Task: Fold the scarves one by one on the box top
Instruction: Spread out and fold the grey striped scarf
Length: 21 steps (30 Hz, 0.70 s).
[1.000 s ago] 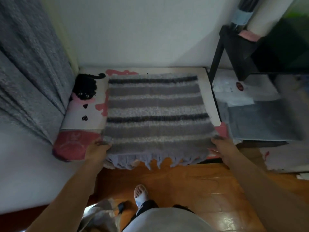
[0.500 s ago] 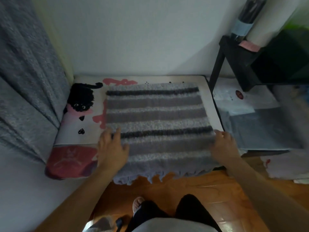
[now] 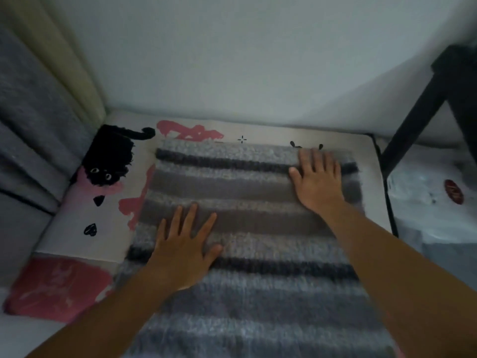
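A fuzzy scarf (image 3: 247, 192) with grey, white and dark stripes lies spread flat over the box top (image 3: 77, 215), a white surface printed with a black cat and pink marks. My left hand (image 3: 184, 244) rests flat on the scarf's left middle, fingers straight and spread. My right hand (image 3: 316, 180) lies flat near the scarf's far right corner, fingers straight and pointing toward the wall. Neither hand grips the fabric.
A grey curtain (image 3: 28, 130) hangs at the left, right against the box. A white wall (image 3: 245, 60) stands behind. A black frame leg (image 3: 413, 112) slants down at the right, above white packaging with a red label (image 3: 453, 191).
Both hands have left the scarf's near edge and slid forward over it, the right one furthest, to the far corner. The camera has moved in closer over the box.
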Available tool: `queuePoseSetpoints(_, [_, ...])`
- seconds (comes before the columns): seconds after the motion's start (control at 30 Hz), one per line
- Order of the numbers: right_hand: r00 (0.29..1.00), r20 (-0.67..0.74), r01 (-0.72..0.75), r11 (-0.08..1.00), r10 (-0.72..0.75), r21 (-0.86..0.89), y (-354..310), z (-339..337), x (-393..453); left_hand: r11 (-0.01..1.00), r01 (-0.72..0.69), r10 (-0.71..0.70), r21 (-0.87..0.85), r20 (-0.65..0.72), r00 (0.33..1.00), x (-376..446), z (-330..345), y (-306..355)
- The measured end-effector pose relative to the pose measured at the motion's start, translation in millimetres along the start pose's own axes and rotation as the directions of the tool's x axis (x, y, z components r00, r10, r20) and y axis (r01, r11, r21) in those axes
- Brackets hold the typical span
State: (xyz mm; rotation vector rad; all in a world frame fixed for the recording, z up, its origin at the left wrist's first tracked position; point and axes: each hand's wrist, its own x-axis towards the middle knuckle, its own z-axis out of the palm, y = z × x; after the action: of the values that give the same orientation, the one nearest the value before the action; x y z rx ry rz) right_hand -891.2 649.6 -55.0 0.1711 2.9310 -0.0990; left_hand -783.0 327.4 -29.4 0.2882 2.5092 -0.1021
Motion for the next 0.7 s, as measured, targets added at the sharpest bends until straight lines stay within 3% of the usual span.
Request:
queuePoseSetpoints(0.07, [1.0, 0.004, -0.007, 0.999, 0.007, -0.033, 18.4, -6.0, 10.5, 1.0, -0.015, 0.013, 0.021, 0.079, 0.997, 10.9, -35.4, -2.6])
queuePoseSetpoints(0.1, [1.0, 0.02, 0.011, 0.999, -0.01, -0.044, 21.4, -9.4, 13.3, 0.999, -0.045, 0.045, -0.005, 0.024, 0.999, 20.9, -58.2, -4.5])
queuePoseSetpoints(0.13, [0.999, 0.041, 0.027, 0.998, -0.025, -0.054, 22.9, -13.2, 16.2, 0.996, -0.073, 0.067, -0.053, -0.105, 0.992, 37.0, -79.5, -7.7])
queuePoseSetpoints(0.2, [0.991, 0.11, 0.08, 0.994, -0.072, -0.074, 23.3, -21.2, 23.6, 0.989, -0.112, 0.065, -0.098, -0.395, 0.916, 79.4, -112.4, -22.8])
queuePoseSetpoints(0.23, [0.984, 0.146, 0.118, 0.99, -0.105, -0.082, 23.1, -26.2, 27.9, 0.991, -0.114, 0.069, -0.076, -0.446, 0.892, 99.2, -124.9, -35.2])
queuePoseSetpoints(0.33, [0.969, 0.213, 0.16, 0.972, -0.123, -0.17, 27.4, -48.7, 46.0, 0.999, -0.039, 0.031, -0.027, -0.246, 0.969, 142.2, -142.0, -69.2])
queuePoseSetpoints(0.47, [0.919, 0.382, 0.206, 0.943, -0.095, -0.261, 23.2, -79.7, 50.1, 0.997, 0.058, -0.065, -0.057, -0.112, 0.992, 150.0, -152.3, -84.6])
queuePoseSetpoints(0.53, [0.948, 0.299, 0.199, 0.94, -0.112, -0.278, 16.7, -93.1, 49.1, 0.995, 0.096, -0.089, 0.02, -0.226, 0.97, 145.1, -170.4, -89.6])
queuePoseSetpoints(0.63, [0.996, 0.002, 0.082, 0.958, -0.085, -0.276, 11.6, -101.5, 56.4, 0.981, 0.189, -0.187, -0.051, -0.534, 0.825, 137.0, -190.3, -90.1])
queuePoseSetpoints(0.7, [0.996, -0.076, 0.022, 0.972, -0.041, -0.234, 0.1, -98.0, 50.8, 0.97, 0.228, -0.238, -0.088, -0.555, 0.797, 126.3, -182.6, -66.9])
